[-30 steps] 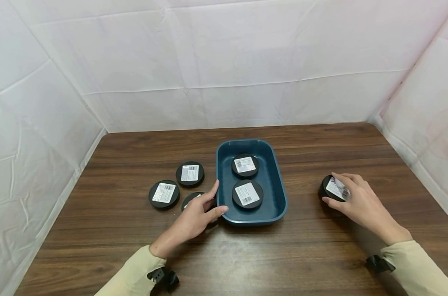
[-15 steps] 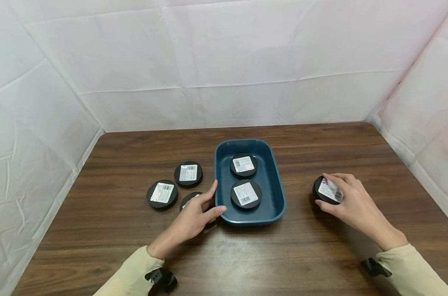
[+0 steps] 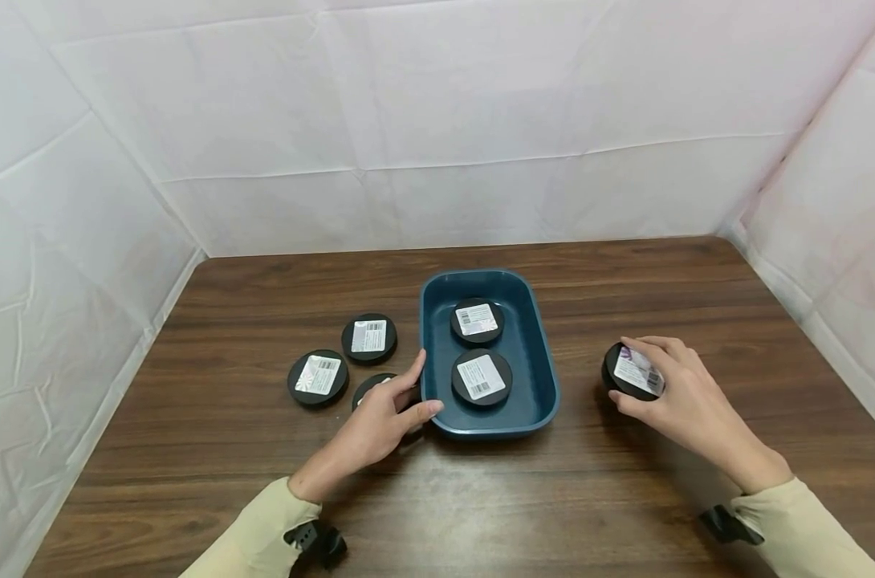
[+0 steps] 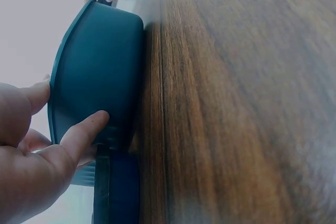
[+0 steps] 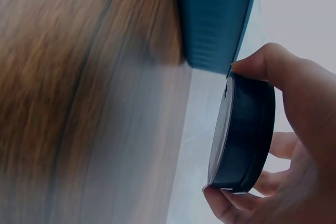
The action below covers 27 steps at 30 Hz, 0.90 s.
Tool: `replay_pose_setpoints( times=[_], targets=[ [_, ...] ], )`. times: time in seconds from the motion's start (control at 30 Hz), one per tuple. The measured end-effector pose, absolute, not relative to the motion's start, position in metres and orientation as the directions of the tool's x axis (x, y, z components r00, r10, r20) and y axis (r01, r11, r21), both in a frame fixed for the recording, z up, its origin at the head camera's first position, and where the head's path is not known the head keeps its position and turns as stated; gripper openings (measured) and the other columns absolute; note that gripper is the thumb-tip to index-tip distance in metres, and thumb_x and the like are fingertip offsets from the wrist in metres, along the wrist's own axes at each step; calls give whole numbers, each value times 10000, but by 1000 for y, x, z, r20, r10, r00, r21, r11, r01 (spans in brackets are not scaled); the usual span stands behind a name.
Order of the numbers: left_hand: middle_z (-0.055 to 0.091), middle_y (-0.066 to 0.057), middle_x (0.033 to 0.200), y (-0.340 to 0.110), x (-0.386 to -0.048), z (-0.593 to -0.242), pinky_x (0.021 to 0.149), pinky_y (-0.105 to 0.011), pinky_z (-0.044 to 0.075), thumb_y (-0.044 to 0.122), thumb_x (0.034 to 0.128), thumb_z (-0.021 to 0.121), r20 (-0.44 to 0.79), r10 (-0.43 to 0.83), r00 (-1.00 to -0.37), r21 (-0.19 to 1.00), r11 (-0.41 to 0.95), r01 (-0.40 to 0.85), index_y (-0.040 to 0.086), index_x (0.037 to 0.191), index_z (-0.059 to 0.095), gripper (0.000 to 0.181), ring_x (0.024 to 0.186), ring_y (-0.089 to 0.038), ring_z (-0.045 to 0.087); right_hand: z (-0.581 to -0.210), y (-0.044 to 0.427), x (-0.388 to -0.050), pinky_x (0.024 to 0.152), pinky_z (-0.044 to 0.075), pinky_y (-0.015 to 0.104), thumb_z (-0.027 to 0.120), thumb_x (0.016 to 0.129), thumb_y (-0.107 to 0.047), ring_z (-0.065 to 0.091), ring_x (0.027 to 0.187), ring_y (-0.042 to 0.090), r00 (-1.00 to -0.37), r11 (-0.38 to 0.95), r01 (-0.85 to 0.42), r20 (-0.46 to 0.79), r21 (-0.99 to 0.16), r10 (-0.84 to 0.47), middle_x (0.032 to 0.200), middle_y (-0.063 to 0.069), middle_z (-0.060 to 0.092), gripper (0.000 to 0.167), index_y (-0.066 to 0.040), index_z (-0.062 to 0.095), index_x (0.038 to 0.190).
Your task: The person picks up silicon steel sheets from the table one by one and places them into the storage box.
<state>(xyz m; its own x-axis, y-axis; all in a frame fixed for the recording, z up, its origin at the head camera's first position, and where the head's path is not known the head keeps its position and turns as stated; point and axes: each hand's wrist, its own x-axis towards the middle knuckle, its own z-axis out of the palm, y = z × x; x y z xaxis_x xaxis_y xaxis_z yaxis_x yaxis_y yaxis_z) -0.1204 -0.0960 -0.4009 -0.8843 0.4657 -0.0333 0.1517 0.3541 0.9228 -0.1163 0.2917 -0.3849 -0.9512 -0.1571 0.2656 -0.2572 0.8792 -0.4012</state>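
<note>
My right hand (image 3: 686,397) grips a flat, round black container (image 3: 634,372) by its edge, thumb on one side and fingers on the other. It has a white barcode label on top and is raised off the table in the right wrist view. My left hand (image 3: 380,417) holds the front left of a blue rectangular tray (image 3: 537,361). Its thumb is at the rim and its fingers lie against the outer wall (image 4: 100,56). Inside the tray are two similar labelled containers, one farther back (image 3: 477,321) and one nearer (image 3: 482,379).
Left of the tray lie three more black containers: one at the back (image 3: 368,338), one at the far left (image 3: 318,377) and one partly hidden by my left hand (image 3: 368,388). The wooden table (image 3: 539,498) is bounded by white sheeting (image 3: 445,193) behind and at both sides.
My right hand has moved left toward the tray, carrying the black container. My left hand and the tray have stayed in place.
</note>
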Motion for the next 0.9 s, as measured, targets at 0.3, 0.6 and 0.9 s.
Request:
replay_pose_setpoints(
  times=[0.3,0.6,0.9],
  targets=[
    [293,-201,1620,-97,-121,-401,1073,-377,479,245,1003,617,-33,465,-885,924,351,150,45,1600,149,785,1415,-299,455,-379,281,-110,807,452,538,846,769,-292,492,1130,379,-949,882,-259,275,-393,-157,1314,187,545,677,-72,593,1357],
    [286,-209,1620,-95,-121,-402,1069,-337,481,231,1002,618,-30,472,-881,934,327,144,36,1599,142,788,1421,-303,444,-375,271,-107,807,463,531,863,747,-269,506,1114,357,-930,869,-306,318,-390,-184,1306,175,555,692,-83,597,1359],
    [293,-204,1619,-96,-121,-402,1072,-340,479,241,1000,621,-37,467,-883,935,329,135,46,1601,147,789,1425,-296,440,-374,257,-105,794,462,478,866,726,-259,516,1087,316,-916,860,-338,344,-381,-208,1301,139,566,711,-98,600,1366]
  ],
)
